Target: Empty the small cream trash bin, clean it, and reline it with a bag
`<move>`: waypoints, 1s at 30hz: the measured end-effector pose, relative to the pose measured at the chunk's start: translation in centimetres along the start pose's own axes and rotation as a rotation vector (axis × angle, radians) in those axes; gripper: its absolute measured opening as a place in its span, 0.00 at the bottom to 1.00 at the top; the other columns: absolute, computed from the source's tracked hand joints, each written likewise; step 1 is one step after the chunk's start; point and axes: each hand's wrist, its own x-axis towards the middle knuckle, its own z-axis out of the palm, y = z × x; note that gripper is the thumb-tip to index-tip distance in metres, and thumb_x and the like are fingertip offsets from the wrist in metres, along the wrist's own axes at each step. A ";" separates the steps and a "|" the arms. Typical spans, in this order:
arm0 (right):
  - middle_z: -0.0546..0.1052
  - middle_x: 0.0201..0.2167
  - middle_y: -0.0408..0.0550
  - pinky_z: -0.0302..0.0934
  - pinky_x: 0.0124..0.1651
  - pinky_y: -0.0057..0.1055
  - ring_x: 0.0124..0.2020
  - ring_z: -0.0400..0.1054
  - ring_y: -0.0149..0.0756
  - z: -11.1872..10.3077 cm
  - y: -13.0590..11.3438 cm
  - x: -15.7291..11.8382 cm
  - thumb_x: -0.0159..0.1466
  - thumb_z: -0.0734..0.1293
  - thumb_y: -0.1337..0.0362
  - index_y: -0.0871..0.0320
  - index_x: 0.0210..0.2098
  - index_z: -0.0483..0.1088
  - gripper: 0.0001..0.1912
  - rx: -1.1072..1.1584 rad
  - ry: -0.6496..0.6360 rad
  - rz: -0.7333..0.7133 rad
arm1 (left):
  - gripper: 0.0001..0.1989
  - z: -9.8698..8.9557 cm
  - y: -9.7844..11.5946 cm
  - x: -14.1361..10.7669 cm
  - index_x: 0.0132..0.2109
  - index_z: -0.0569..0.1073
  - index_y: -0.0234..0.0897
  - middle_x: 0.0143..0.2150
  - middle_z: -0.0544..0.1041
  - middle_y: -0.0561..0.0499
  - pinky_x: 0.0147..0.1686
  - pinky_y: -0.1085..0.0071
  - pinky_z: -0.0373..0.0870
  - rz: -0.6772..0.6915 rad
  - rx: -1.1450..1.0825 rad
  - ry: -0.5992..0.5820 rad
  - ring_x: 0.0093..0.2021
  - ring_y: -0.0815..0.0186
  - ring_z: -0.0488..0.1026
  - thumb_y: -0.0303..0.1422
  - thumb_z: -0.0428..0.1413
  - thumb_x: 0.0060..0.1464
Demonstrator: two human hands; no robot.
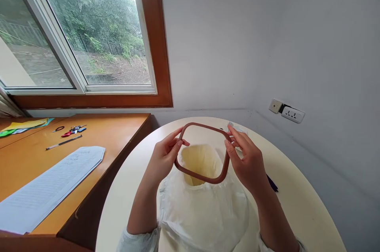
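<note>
Between my two hands is a brown rounded-square ring [199, 176], like the rim of a trash can. My left hand [164, 155] pinches its left side, thumb toward me. My right hand [246, 154] grips the upper right side with thumb and fingertips. Under the ring stands a trash can [198, 159], its yellowish inside showing through the ring. A white translucent plastic bag [204, 208] lines the can and hangs loosely over its outside toward me. From this view the ring appears above the can's mouth; I cannot tell whether they touch.
The can stands on a round cream table [127, 188]. A dark object [272, 183] lies partly behind my right forearm. On the wooden desk [118, 129] at left are papers [56, 184], a pen [63, 142] and keys [74, 130]. A wall socket [293, 114] is at right.
</note>
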 end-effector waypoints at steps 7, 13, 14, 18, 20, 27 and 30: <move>0.72 0.28 0.45 0.63 0.32 0.30 0.27 0.63 0.31 -0.2 -0.2 -0.2 0.62 0.59 0.61 0.56 0.49 0.67 0.17 -0.026 -0.069 0.016 | 0.19 0.0 -0.1 0.0 0.53 0.69 0.39 0.34 0.76 0.48 0.27 0.74 0.59 0.021 0.082 0.039 0.28 0.69 0.61 0.37 0.50 0.55; 0.73 0.29 0.46 0.65 0.34 0.31 0.29 0.67 0.32 -0.2 -0.3 -0.4 0.61 0.61 0.59 0.56 0.50 0.67 0.18 0.070 -0.150 0.110 | 0.19 -0.1 -0.6 0.2 0.53 0.68 0.39 0.34 0.77 0.48 0.26 0.73 0.58 0.008 0.056 0.115 0.25 0.71 0.61 0.38 0.50 0.55; 0.73 0.29 0.45 0.66 0.35 0.31 0.29 0.67 0.33 -0.2 -0.4 -0.4 0.61 0.61 0.59 0.56 0.51 0.65 0.20 0.092 -0.174 0.124 | 0.19 -0.1 -0.6 0.2 0.53 0.68 0.39 0.34 0.77 0.48 0.25 0.73 0.59 0.002 0.044 0.132 0.24 0.71 0.60 0.38 0.50 0.54; 0.72 0.27 0.43 0.67 0.37 0.34 0.30 0.68 0.33 -0.1 -0.6 -0.3 0.60 0.62 0.59 0.54 0.58 0.57 0.27 0.159 -0.243 0.168 | 0.21 -0.1 -0.5 0.3 0.53 0.67 0.39 0.35 0.77 0.48 0.23 0.73 0.61 -0.022 -0.018 0.188 0.20 0.73 0.60 0.38 0.52 0.52; 0.72 0.30 0.44 0.67 0.37 0.35 0.31 0.68 0.34 0.0 -0.6 -0.3 0.60 0.62 0.59 0.54 0.59 0.54 0.28 0.193 -0.254 0.187 | 0.23 -0.1 -0.6 0.4 0.55 0.65 0.39 0.37 0.77 0.48 0.22 0.73 0.63 -0.020 -0.051 0.206 0.20 0.73 0.62 0.38 0.53 0.52; 0.73 0.36 0.47 0.68 0.41 0.36 0.35 0.69 0.34 0.3 -0.4 -0.4 0.60 0.62 0.59 0.55 0.60 0.53 0.29 0.252 -0.242 0.232 | 0.32 0.0 -0.4 0.3 0.60 0.55 0.40 0.37 0.77 0.47 0.26 0.69 0.69 -0.025 -0.119 0.181 0.22 0.71 0.68 0.37 0.55 0.50; 0.73 0.37 0.48 0.67 0.42 0.36 0.35 0.68 0.34 0.1 -0.2 -0.4 0.61 0.61 0.60 0.54 0.59 0.56 0.27 0.186 -0.199 0.204 | 0.31 -0.1 -0.1 0.1 0.60 0.57 0.40 0.33 0.77 0.49 0.30 0.70 0.67 -0.027 -0.091 0.150 0.29 0.66 0.71 0.36 0.55 0.50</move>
